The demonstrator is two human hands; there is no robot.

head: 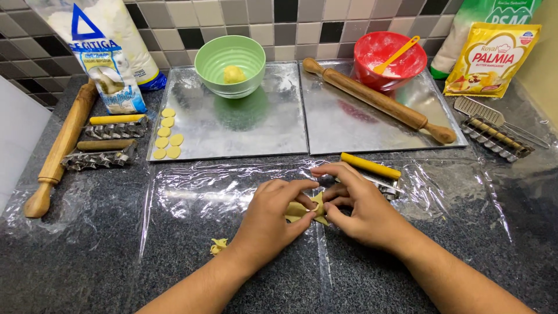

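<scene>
Both hands at lower centre of the frame, working one thin yellow dough piece (306, 209) on clear plastic sheet (192, 197) over dark counter. Left hand (270, 212) pinches dough's left side, thumb and fingers closed on it. Right hand (360, 209) pinches the right side, fingertips closed on the dough edge. Dough piece sits between the two hands, just off the sheet or touching it, cannot tell. Small dough scrap (218, 246) lies lower left of the left hand, apart from it. Yellow-handled cutter (372, 170) just behind the right hand. Upper centre: two metal trays; left tray (261, 134) has green bowl (230, 65) with a dough lump and seven small dough rounds (167, 134) at its left edge. Right tray (354, 128) carries rolling pin (378, 100) and red bowl (390, 58).
</scene>
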